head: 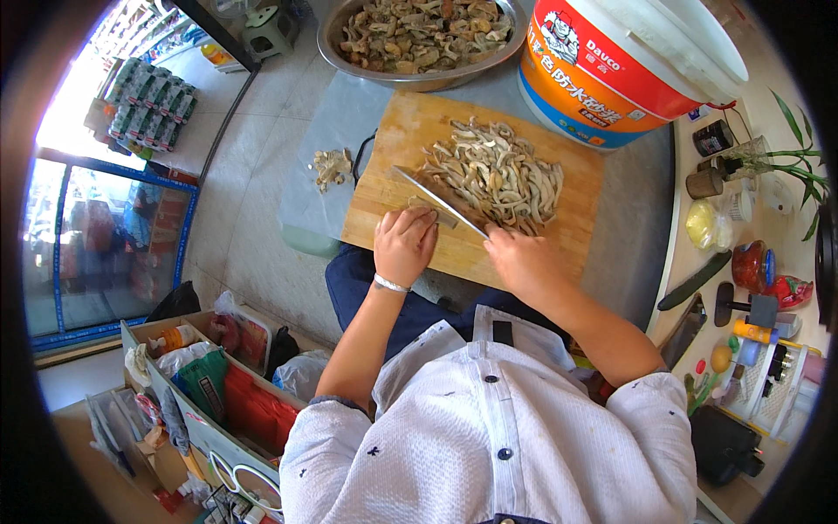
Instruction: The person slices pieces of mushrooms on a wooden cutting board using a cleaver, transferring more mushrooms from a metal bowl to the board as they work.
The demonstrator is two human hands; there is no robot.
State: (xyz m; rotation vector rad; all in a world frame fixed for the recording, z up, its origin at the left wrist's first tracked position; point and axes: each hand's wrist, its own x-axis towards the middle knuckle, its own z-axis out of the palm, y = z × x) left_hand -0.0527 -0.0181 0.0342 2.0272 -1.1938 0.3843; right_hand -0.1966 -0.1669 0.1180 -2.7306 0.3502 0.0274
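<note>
My right hand (520, 259) grips a kitchen knife (440, 200), whose blade points up and left over a wooden cutting board (386, 177). Bent fingers of my left hand (407, 239) press a small piece of pale brown food (445, 217), perhaps mushroom, on the board just left of the blade. Beyond the knife lies a heap of sliced strips (504, 173) of similar color. A ragged uncut piece (330, 168) rests on the grey surface left of the board. The knife's handle is mostly hidden by my right hand.
A metal basin (419, 80) full of brownish pieces stands behind the board, beside a large plastic bucket (589, 72). At right, a pale table (668, 262) holds a cucumber (695, 280), a jar (749, 265) and a plant (795, 157). An open drawer (236, 367) with bags is at lower left.
</note>
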